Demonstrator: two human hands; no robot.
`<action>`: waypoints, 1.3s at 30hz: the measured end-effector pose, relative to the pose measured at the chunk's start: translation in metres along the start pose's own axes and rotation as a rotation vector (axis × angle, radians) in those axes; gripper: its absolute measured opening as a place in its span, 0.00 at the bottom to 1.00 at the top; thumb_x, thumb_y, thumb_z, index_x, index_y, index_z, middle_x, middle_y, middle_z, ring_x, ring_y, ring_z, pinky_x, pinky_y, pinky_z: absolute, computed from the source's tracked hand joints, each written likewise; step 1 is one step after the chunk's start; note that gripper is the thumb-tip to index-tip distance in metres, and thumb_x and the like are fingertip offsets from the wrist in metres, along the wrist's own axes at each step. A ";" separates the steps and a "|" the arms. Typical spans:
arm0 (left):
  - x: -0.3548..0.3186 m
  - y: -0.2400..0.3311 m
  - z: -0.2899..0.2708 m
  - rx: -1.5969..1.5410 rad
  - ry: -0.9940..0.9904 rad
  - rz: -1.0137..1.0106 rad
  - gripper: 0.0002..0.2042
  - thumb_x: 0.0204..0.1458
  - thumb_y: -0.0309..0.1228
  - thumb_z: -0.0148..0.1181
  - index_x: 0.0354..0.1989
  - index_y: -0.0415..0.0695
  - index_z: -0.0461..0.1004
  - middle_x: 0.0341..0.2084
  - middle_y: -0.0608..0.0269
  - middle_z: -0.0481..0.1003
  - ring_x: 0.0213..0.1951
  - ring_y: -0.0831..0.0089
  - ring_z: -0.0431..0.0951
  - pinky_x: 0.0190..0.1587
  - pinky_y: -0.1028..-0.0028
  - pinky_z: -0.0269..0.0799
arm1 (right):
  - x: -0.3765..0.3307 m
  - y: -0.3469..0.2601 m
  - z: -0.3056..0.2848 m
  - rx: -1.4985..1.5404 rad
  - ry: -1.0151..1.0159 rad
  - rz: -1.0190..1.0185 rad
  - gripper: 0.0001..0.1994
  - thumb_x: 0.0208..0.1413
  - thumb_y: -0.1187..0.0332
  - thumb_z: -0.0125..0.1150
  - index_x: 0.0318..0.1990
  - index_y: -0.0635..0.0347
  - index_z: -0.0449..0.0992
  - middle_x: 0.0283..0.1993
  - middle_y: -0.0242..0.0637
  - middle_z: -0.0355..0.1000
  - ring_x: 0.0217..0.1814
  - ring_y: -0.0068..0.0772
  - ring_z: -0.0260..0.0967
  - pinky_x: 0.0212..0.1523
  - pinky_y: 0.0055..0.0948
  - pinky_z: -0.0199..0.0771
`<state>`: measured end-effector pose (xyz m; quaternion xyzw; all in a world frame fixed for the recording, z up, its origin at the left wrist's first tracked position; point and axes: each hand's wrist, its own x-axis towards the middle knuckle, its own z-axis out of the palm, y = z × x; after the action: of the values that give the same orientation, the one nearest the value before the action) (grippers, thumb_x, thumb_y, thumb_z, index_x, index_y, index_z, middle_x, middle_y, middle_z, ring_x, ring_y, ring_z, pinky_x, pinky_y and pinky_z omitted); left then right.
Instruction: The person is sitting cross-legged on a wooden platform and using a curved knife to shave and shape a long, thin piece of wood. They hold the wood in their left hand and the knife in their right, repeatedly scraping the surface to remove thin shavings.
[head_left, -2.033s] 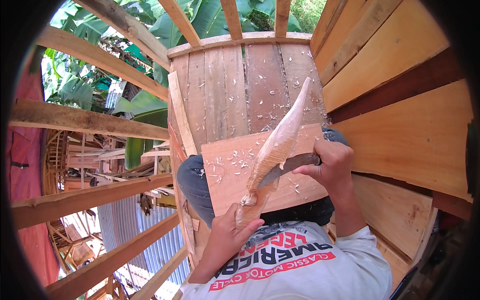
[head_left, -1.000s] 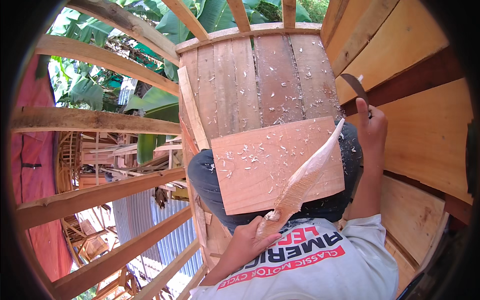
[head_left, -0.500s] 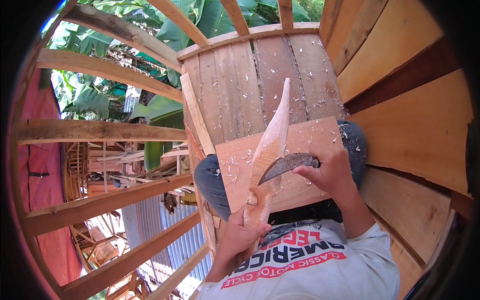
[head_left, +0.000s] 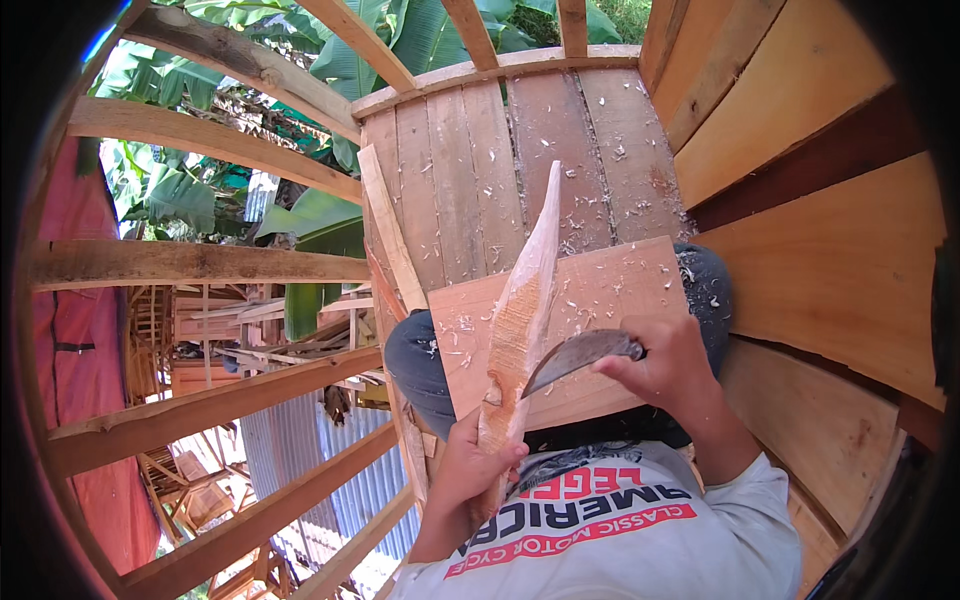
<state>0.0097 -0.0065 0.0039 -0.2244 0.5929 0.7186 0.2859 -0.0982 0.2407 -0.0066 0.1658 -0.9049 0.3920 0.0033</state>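
Across the centre of the frame, the wood (head_left: 522, 305), a long tapered piece, stands on a slight slant, its pale point toward the top and its thick end low, near the shirt (head_left: 610, 545). At lower centre the left hand (head_left: 472, 465) grasps that thick end, fingers wrapped around it and thumb lying over its right side. Right of centre, the right hand (head_left: 662, 365) is clenched on the handle of the knife (head_left: 582, 352), which the fist mostly hides; the curved blade reaches left and down, and its tip meets the wood's right edge, level with the notch (head_left: 492, 391), though whether it bites cannot be told. Half a second ago the blade lay across the wood's face; now its tip sits lower, at the edge, and the wood's point has swung a little left. That suggests the cutting has shifted toward the thick end, closer to the left fingers. Beneath, the board (head_left: 640, 265) lies over the legs (head_left: 418, 372), strewn with shavings (head_left: 456, 354); more dot the planks (head_left: 440, 200) at upper centre.
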 end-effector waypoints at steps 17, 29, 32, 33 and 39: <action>-0.002 -0.004 0.009 0.295 0.007 0.042 0.25 0.46 0.32 0.68 0.51 0.35 0.69 0.35 0.60 0.78 0.35 0.75 0.75 0.42 0.76 0.70 | 0.006 0.040 -0.013 0.156 0.134 0.252 0.31 0.52 0.42 0.58 0.19 0.68 0.70 0.12 0.42 0.56 0.17 0.26 0.56 0.20 0.30 0.59; 0.013 -0.010 -0.001 0.305 -0.373 -0.097 0.19 0.55 0.35 0.58 0.52 0.36 0.67 0.37 0.60 0.74 0.40 0.76 0.73 0.46 0.75 0.68 | 0.001 -0.004 0.023 0.940 -0.191 0.367 0.16 0.50 0.61 0.68 0.36 0.66 0.76 0.28 0.29 0.72 0.30 0.16 0.65 0.30 0.21 0.65; 0.035 -0.013 -0.012 0.141 -0.622 -0.096 0.19 0.55 0.38 0.58 0.47 0.36 0.67 0.35 0.62 0.71 0.38 0.75 0.73 0.45 0.75 0.70 | -0.001 -0.006 0.025 0.936 -0.251 0.281 0.16 0.51 0.60 0.67 0.37 0.66 0.76 0.28 0.29 0.72 0.31 0.16 0.65 0.31 0.21 0.65; 0.044 -0.016 -0.010 0.068 -0.713 -0.068 0.18 0.55 0.38 0.58 0.44 0.37 0.67 0.33 0.64 0.70 0.37 0.75 0.73 0.43 0.75 0.70 | -0.002 -0.006 0.027 0.976 -0.240 0.281 0.16 0.51 0.60 0.67 0.36 0.66 0.76 0.28 0.28 0.72 0.31 0.16 0.64 0.31 0.21 0.65; 0.056 -0.016 0.001 -0.174 -0.814 -0.221 0.17 0.54 0.41 0.59 0.31 0.42 0.61 0.25 0.71 0.61 0.27 0.81 0.66 0.26 0.78 0.64 | -0.004 0.000 0.023 0.911 -0.216 0.340 0.14 0.50 0.62 0.66 0.35 0.66 0.77 0.27 0.31 0.74 0.32 0.17 0.67 0.33 0.25 0.67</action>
<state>-0.0206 0.0043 -0.0448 -0.0081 0.3415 0.7608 0.5518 -0.0917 0.2256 -0.0229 0.0400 -0.6512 0.7230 -0.2272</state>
